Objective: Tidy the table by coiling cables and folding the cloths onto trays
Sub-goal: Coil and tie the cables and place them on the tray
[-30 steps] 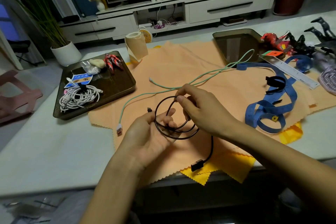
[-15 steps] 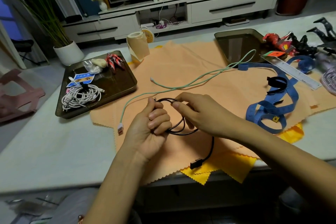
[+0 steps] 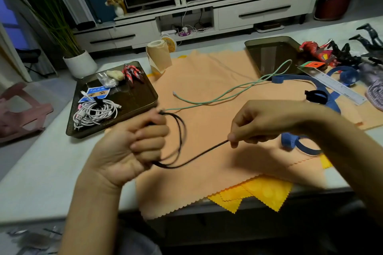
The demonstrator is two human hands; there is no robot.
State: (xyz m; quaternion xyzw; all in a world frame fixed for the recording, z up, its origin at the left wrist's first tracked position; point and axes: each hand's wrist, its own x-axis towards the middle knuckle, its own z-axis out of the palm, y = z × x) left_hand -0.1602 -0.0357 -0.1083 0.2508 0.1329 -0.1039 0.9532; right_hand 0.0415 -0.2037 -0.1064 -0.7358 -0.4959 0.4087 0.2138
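My left hand [image 3: 132, 147] grips the loops of a thin black cable [image 3: 180, 141] above the orange cloth [image 3: 207, 89]. My right hand [image 3: 265, 122] pinches the cable's free length and holds it taut out to the right. A mint-green cable [image 3: 223, 94] lies stretched across the orange cloth. A coiled white cable [image 3: 94, 113] sits in the dark left tray [image 3: 143, 97]. A second dark tray [image 3: 269, 56] stands at the back right. Yellow cloths [image 3: 267, 190] poke out under the orange one at the table's front edge.
The left tray also holds a red figure [image 3: 132, 72] and small packets. A tape roll [image 3: 158, 56] stands behind the cloth. A blue strap [image 3: 298, 145], a black band [image 3: 316, 96], a ruler [image 3: 333, 86] and toy figures [image 3: 323, 51] crowd the right side.
My hands have drawn apart: the right hand has moved right, pulling the cable's free end straight, while the left hand has closed round the loops. The dangling plug end is no longer seen.
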